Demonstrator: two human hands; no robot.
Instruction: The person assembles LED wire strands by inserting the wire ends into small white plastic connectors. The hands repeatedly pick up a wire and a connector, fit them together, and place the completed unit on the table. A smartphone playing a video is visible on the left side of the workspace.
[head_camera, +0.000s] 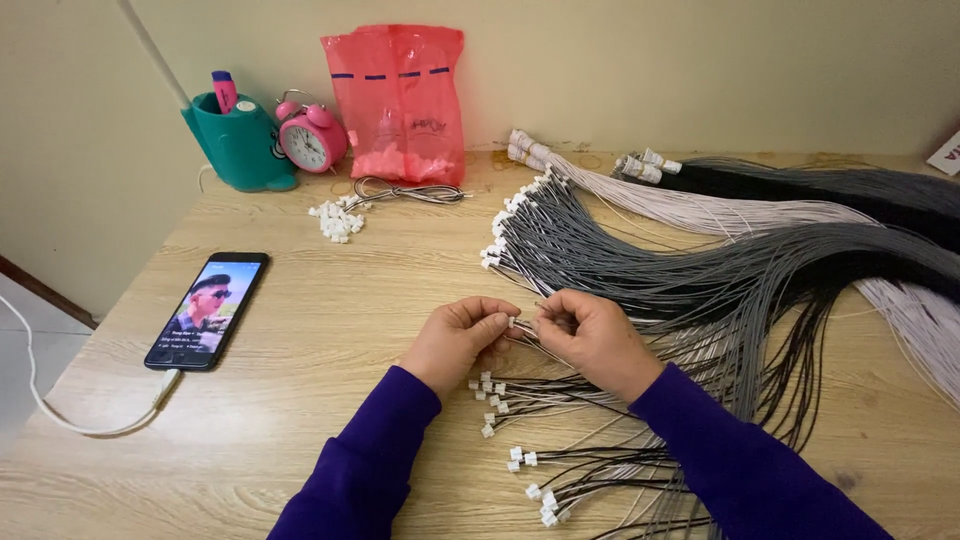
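Wooden table (300, 330), wire bundles (720, 250) fanned across.
Small white plug (512, 322) on thin wire, pinched between left hand (458, 338) and right hand (592, 338) fingertips.

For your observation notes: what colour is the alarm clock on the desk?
Pink alarm clock with a white face, clearest in the head view.
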